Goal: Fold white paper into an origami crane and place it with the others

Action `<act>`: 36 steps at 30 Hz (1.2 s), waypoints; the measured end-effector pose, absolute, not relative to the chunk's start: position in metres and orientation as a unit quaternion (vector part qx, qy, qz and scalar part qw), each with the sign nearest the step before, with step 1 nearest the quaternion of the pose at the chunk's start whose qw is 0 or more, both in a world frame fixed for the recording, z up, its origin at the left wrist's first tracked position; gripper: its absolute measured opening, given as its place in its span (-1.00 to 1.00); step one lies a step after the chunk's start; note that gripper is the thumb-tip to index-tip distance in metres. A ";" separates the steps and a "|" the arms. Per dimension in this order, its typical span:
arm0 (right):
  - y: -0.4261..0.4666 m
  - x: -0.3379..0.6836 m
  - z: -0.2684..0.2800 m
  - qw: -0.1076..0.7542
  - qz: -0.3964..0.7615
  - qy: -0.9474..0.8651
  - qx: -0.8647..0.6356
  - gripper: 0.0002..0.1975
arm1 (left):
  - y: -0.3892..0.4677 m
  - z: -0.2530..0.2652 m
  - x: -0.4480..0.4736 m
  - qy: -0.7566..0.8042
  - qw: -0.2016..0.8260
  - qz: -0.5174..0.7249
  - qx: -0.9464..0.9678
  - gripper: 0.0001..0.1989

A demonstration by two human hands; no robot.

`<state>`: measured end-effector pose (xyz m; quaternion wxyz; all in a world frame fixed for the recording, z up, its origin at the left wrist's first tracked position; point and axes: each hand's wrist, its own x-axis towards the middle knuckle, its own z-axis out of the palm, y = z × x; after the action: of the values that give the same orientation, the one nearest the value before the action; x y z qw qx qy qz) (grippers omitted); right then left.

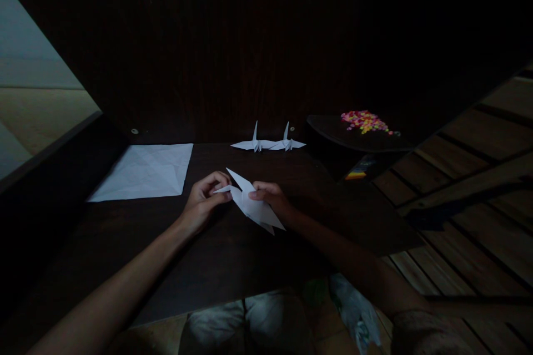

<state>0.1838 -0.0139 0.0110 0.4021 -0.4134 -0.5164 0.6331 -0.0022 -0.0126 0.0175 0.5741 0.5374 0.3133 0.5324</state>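
Left grip (202, 195) pinched folded paper (258, 211) at nine-o'clock tip | right grip (272, 197) held body | crisp creasing likely wanted light pressure | cranes (249, 146) at twelve

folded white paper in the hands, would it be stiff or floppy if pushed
The folded paper is probably light, being made of thin flaps. It likely has some stiffness, since its upper point sticks out straight. That narrow tip may crumple easily.

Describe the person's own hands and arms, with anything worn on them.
The left hand and right hand are bare, with nothing visible on either wrist. The left forearm and right forearm are slim and uncovered. A dark sleeve shows on the right arm, its details too dim to tell.
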 end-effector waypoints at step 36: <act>-0.014 0.180 0.002 0.451 0.537 -0.592 -0.398 -0.77 | -0.013 0.021 -0.001 0.399 0.443 0.532 0.602 -0.73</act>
<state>0.1802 -0.0140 0.0021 0.4510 -0.3976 -0.5921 0.5366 -0.0012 -0.0128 0.0213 0.4427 0.6019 0.3989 0.5316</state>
